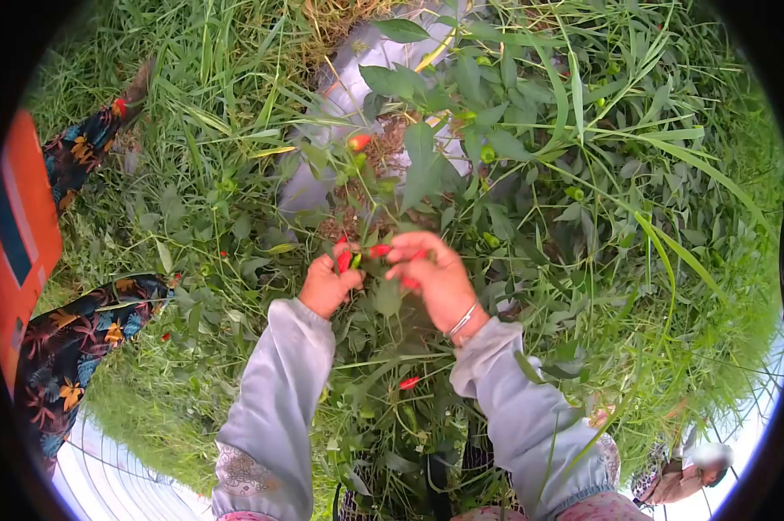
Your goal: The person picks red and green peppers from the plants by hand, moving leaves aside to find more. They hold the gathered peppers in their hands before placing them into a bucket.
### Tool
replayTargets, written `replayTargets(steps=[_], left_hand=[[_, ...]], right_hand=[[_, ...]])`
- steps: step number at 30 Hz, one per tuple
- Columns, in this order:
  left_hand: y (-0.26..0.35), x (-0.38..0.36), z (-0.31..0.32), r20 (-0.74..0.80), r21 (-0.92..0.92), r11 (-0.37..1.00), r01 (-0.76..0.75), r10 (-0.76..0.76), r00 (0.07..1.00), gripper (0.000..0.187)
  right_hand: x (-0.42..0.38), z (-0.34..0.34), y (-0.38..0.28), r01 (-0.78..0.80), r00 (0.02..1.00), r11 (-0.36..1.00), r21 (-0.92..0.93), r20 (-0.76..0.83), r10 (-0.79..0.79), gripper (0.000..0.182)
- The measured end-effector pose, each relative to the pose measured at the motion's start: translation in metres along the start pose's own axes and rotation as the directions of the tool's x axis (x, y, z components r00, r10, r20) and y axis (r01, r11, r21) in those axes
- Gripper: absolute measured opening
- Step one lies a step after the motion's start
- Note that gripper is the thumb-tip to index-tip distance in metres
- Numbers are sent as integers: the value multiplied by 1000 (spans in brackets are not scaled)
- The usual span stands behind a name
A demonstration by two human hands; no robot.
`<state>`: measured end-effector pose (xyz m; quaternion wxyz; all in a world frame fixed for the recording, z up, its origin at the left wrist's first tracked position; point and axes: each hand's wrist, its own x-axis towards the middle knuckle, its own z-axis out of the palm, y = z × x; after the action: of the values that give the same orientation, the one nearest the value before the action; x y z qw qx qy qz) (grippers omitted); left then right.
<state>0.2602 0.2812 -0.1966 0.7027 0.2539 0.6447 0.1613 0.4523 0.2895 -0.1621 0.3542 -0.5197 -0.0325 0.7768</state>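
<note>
Head view, items as we list them. Our left hand point(325, 285): fingers closed around red peppers point(344, 261), a green pepper point(356, 260) beside them. Our right hand point(444, 282): fingertips pinching at a single red pepper point(380, 250), more red within the curled fingers; blurred, so we cannot tell how firm that grip is. Step in hand, as we judge it: handling peppers close together among the leaves. The next move calls, we judge, for a fine right pinch, with the left fingers kept closed on their load. Also noted: an orange-red pepper point(359, 141) above the hands; a loose-looking red pepper point(409, 383) below; a pale sheet point(348, 87); a co-worker's patterned sleeve point(70, 373) at left.
</note>
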Motion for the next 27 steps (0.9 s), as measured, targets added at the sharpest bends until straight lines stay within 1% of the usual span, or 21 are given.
replayTargets(steps=[1, 3, 4, 6, 7, 9, 10, 12, 13, 14, 15, 16, 17, 18, 19, 21, 22, 23, 24, 25, 27], left_hand=[[-10, -4, 4, -7, -19, 995, -97, 96, 995, 35], [-26, -13, 11, -19, -14, 972, -233, 232, 972, 35], [-29, -15, 13, -24, -7, 954, -300, 300, 954, 35], [-17, -24, 13, -31, 154, 956, -251, 258, 966, 35], [-13, -29, 14, -37, 232, 947, -221, 236, 971, 35], [-27, -28, 15, -28, 225, 939, -259, 272, 962, 34], [-31, -27, 15, -23, 223, 934, -278, 290, 957, 34], [-26, -33, 15, -3, 369, 864, -343, 370, 929, 34], [-22, -38, 15, 7, 440, 820, -365, 404, 915, 35], [-19, -43, 17, -62, 407, 860, -308, 363, 930, 32], [-13, -46, 20, -102, 398, 864, -310, 377, 920, 34], [-9, -48, 23, -140, 386, 867, -315, 392, 909, 37], [-2, -51, 26, -175, 371, 870, -324, 408, 896, 40], [3, -56, 24, -188, 511, 824, -243, 383, 904, 49], [7, -58, 24, -237, 397, 867, -301, 413, 879, 50], [18, -63, 28, -340, 156, 893, -423, 450, 826, 53], [34, -76, 29, -359, 43, 923, -382, 371, 857, 52], [41, -83, 24, -330, -29, 926, -377, 347, 878, 47], [54, -95, 22, -339, -69, 942, -327, 286, 896, 40], [71, -110, 20, -344, -107, 956, -273, 222, 913, 34], [92, -136, 16, -330, -315, 904, -287, 179, 927, 22]], right_hand=[[10, -8, -7, 35, 996, 998, -56, -78, -40, 28], [26, -8, -22, 44, 979, 976, -215, -184, -85, 22], [33, -5, -27, 19, 983, 957, -289, -172, -71, 23], [44, 3, -33, -28, 988, 902, -430, -147, -40, 27], [52, 0, -28, 23, 988, 873, -487, -122, -94, 30], [70, -12, -11, 127, 978, 799, -588, -62, -201, 36], [66, -9, -18, 28, 994, 817, -576, -70, -84, 35], [51, 3, -36, -172, 984, 816, -551, -67, 162, 32], [49, 3, -34, -160, 986, 810, -565, -51, 159, 30], [46, 3, -33, -145, 988, 803, -578, -35, 152, 28], [43, 3, -33, -126, 990, 795, -593, -22, 140, 27], [32, 10, -38, -88, 996, 818, -568, -26, 89, 18], [24, 10, -38, 32, 999, 841, -540, 31, -18, 16], [17, 9, -38, 154, 988, 848, -507, 84, -130, 15], [6, 12, -43, 274, 962, 840, -468, 132, -240, 14], [-21, 16, -60, 291, 957, 829, -478, 152, -249, 14], [-35, 20, -69, 319, 948, 812, -488, 169, -270, 14], [-50, 24, -79, 347, 938, 796, -496, 186, -292, 14], [-65, 28, -87, 363, 932, 789, -496, 207, -299, 15], [-80, 32, -97, 345, 937, 812, -471, 221, -270, 16], [-114, 41, -117, 309, 943, 855, -417, 250, -219, 16]])
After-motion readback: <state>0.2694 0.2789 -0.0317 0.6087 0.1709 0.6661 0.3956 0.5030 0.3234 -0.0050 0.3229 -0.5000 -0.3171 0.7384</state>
